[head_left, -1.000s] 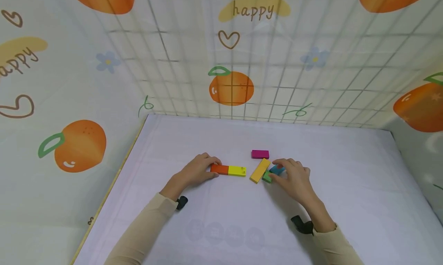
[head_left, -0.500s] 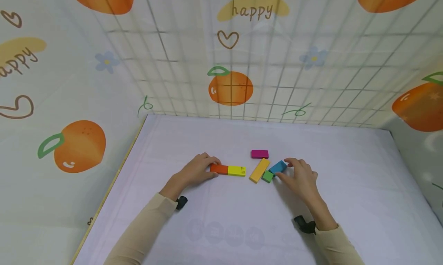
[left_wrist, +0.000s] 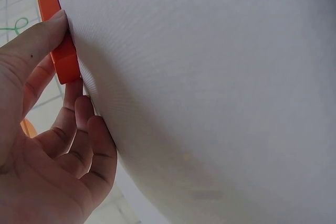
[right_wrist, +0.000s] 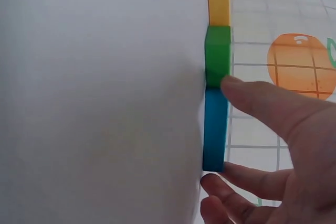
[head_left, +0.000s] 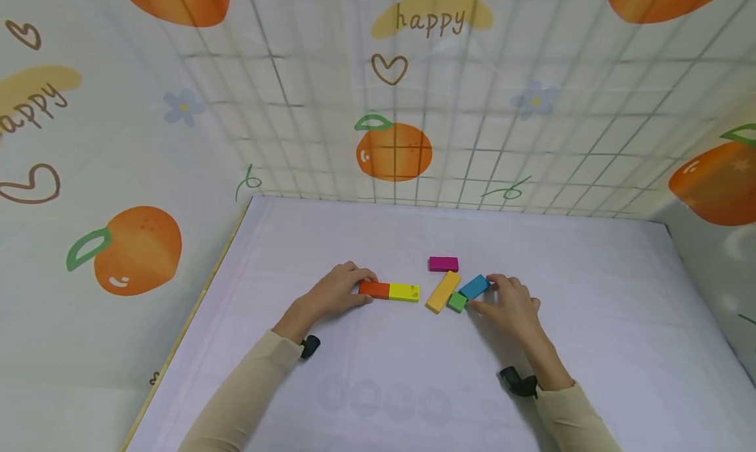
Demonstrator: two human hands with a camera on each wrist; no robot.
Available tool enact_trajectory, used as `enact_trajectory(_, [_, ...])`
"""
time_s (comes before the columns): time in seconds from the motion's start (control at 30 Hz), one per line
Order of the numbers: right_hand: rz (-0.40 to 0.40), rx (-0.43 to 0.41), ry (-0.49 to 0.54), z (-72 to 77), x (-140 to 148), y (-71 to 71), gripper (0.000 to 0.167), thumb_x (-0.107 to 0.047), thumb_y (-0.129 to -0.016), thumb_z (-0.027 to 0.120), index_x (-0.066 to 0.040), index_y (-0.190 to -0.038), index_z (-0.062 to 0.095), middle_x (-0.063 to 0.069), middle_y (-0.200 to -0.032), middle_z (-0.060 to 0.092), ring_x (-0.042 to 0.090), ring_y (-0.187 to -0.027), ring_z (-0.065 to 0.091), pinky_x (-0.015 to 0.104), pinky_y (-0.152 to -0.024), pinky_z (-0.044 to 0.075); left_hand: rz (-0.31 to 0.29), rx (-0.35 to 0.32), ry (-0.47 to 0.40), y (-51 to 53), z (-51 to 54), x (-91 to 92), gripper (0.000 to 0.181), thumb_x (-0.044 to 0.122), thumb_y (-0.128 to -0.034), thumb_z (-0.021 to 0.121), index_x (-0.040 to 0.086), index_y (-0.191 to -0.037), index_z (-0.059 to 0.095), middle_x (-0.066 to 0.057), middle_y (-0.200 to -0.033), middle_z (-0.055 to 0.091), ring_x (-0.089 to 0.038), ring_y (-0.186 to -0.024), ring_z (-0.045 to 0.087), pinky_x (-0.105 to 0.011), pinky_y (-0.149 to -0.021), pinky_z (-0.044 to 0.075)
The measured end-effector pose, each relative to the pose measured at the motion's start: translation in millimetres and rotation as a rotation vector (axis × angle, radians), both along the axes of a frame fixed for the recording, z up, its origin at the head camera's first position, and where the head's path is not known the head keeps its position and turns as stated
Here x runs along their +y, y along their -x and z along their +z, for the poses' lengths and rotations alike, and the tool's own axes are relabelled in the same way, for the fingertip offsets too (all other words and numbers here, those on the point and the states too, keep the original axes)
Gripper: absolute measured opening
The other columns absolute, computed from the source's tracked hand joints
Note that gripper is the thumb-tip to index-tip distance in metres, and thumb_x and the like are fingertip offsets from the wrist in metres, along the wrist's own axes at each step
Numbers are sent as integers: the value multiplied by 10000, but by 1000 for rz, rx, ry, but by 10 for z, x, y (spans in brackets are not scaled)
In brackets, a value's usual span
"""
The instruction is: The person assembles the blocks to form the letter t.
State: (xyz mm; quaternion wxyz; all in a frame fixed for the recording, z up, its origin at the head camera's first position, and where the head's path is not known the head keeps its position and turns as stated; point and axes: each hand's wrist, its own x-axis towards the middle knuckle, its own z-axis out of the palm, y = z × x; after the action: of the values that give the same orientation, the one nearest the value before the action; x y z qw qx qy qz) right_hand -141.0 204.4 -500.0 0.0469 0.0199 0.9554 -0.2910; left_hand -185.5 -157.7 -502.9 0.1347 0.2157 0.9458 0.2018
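While my left hand (head_left: 335,291) pinches the red block (head_left: 377,290) at its left end, thumb on the near side and fingers on the far side, my right hand (head_left: 514,308) grips the blue block (head_left: 475,287) well across from it. My hands are apart, with the blocks between them on the white table (head_left: 378,347).

The red block lies flat, end to end with the yellow block (head_left: 404,292), and the two make one straight bar. Small marks show at the yellow one's right end, too fine for me to read.

On my right side, my thumb presses where the blue block meets the green block (head_left: 457,302), and my forefinger is at the blue one's far end. Both lie slanted, blue against green. Just left of the green one slants the orange block (head_left: 443,292), apart from the yellow one. Beyond its upper end lies the magenta block (head_left: 443,264); whether those two touch I cannot tell.

I wear beige sleeves (head_left: 242,396), with a black device (head_left: 518,382) at each wrist. Behind the table hangs a curtain (head_left: 307,150) printed with oranges, hearts and a grid.
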Motion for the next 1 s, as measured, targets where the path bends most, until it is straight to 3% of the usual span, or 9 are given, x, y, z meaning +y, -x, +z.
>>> enact_trajectory(1.0, [13, 7, -26, -47, 3, 29, 699, -365, -817, 796, 38, -1330, 545, 261, -1231, 524, 432, -1105, 463, 582, -801, 310, -6, 0, -1, 2, 20, 2, 365, 353, -900, 764, 309, -1245, 652, 34, -1102, 554, -162, -975, 491, -347, -866, 458])
